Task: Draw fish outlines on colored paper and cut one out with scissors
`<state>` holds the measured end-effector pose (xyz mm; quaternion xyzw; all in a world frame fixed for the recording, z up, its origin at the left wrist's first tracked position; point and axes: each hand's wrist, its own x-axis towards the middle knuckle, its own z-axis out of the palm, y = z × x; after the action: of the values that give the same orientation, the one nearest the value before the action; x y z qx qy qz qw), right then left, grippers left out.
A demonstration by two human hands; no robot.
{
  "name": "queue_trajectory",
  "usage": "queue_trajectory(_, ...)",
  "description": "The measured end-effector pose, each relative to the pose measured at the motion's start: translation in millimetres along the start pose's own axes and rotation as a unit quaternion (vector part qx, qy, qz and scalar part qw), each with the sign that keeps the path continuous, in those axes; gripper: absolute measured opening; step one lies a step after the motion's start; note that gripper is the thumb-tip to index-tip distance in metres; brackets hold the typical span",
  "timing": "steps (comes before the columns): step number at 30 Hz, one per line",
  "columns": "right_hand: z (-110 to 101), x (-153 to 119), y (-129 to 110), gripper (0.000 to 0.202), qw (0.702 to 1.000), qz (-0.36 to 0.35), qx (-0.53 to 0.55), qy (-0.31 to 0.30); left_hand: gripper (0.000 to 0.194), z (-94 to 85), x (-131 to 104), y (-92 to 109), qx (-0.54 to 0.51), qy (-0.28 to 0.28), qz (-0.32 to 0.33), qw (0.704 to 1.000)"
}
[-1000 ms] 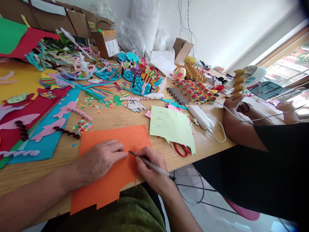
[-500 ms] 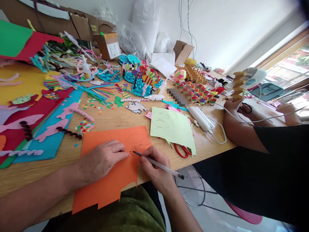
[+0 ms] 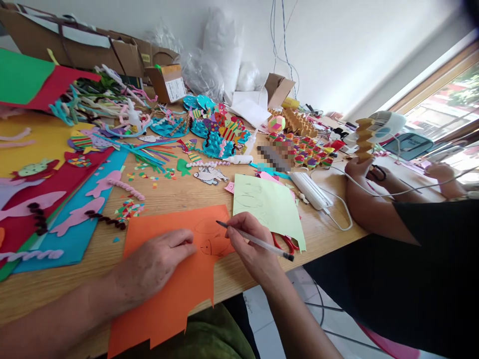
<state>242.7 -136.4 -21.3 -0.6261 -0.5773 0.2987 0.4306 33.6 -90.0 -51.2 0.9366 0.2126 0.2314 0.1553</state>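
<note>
Drawn up and away from the small fish outline (image 3: 215, 248) over the past half second, the clear-barrelled pen (image 3: 265, 244) now points at the larger outline (image 3: 204, 227) beyond it, and my right hand (image 3: 252, 253) has shifted with it, uncovering the fish's eye and gill line. The orange paper (image 3: 164, 306) lies at the front edge of the worktop (image 3: 172, 195), its notched near side jutting past that edge over my lap. That overhang, I judge, is the weak spot: should my left hand (image 3: 153, 262) ease off, or my lap bump the loose side, the sheet could slide and throw a pen line askew. Fresh ink could also smear if the heel of my right hand dragged across it. My right thumb and fingers are pinched closed on the pen near its tip; whether the tip touches paper, I cannot tell. My left fingers lie together, loosely bent and gripping nothing, resting on the sheet left of the fish. Just beyond my right hand, near the same front edge, a pale green sheet (image 3: 267, 212) partly covers red-handled scissors (image 3: 289, 244).
</note>
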Motion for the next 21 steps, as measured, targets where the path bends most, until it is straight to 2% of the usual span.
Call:
queue_trajectory(6, -4, 8, 4, 0.004, 1.000, 0.010, 0.014, -0.013, 0.046, -6.7, 5, -6, -0.017, -0.034, -0.024, 0.999)
queue_trajectory(11, -6, 3, 4, 0.003, 0.999, -0.017, 0.035, 0.020, 0.045, -6.5, 13, -12, -0.020, -0.072, -0.052, 0.996)
queue_trajectory(14, -8, -2, -1, 0.004, 0.997, -0.054, 0.025, 0.043, 0.041, -2.1, 14, -14, -0.027, -0.049, -0.037, 0.998)
queue_trajectory(18, -9, -3, -6, 0.006, 0.994, -0.103, -0.013, 0.034, 0.039, -0.9, 13, -14, -0.010, 0.003, 0.001, 1.000)
queue_trajectory(21, -3, -2, 0, 0.005, 0.997, -0.081, 0.006, 0.006, 0.036, -4.3, 15, -13, -0.009, -0.006, 0.007, 1.000)
